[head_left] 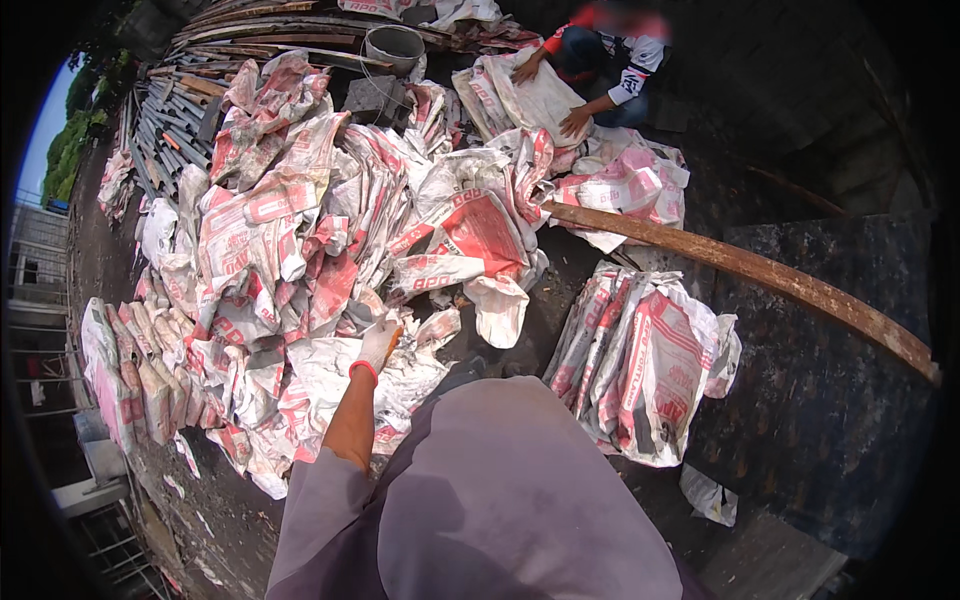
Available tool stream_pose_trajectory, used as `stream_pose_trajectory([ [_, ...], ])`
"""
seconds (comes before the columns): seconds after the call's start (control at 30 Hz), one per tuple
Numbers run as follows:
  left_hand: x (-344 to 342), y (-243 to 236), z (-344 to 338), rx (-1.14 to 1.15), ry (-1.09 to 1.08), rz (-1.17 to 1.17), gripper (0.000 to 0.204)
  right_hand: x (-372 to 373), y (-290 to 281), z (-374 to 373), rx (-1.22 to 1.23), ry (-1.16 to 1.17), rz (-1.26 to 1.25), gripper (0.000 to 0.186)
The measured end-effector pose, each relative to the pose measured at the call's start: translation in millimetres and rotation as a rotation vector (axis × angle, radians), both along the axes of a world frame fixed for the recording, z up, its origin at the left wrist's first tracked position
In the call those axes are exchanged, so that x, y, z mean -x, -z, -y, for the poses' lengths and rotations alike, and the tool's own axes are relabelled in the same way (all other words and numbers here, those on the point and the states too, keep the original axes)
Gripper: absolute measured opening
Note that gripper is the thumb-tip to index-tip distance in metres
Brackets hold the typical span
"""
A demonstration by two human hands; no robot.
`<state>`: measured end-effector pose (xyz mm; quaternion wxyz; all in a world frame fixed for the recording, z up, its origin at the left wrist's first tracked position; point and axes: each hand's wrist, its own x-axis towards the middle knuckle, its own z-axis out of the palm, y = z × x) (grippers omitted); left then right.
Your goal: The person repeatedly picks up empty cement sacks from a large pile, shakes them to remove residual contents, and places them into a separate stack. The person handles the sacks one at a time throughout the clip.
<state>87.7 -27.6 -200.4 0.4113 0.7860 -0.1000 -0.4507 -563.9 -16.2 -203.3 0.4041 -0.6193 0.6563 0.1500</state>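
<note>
My left hand (377,347), in a white glove with a red cuff, reaches down onto the heap of used cement sacks (265,235). It touches a crumpled whitish sack (335,365) in front of me. A bare, orange-looking finger or thumb tip shows at the glove's edge, but the other fingers blend into the pale sacks. Whether they grip one cannot be made out. My right hand is out of sight. To the right of my legs lies a stack of flattened red-and-white sacks (645,360). Beyond my left hand, a red-printed sack (475,235) lies on the heap.
Across the heap another person crouches, both hands on a stack of flat sacks (530,95). A long wooden plank (750,268) slants across the right side. Folded sacks (145,370) stand at far left. Pipes and boards (165,135) and a bucket (394,47) lie behind.
</note>
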Motion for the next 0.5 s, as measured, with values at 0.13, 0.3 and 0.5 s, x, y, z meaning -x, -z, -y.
stream_pose_trajectory([
  [0.13, 85, 3, -259, -0.262, -0.963, -0.134, 0.021, 29, 44, 83, 0.043, -0.295, 0.121, 0.016],
  [0.3, 296, -64, -437, -0.751, -0.793, -0.22, 0.027, -7, 41, 190, -0.414, 1.07, 0.63, 0.019],
  [0.5, 437, -82, -436, -0.678, -0.821, -0.377, 0.043, -99, 37, 229, -0.492, 0.667, 0.28, 0.029],
])
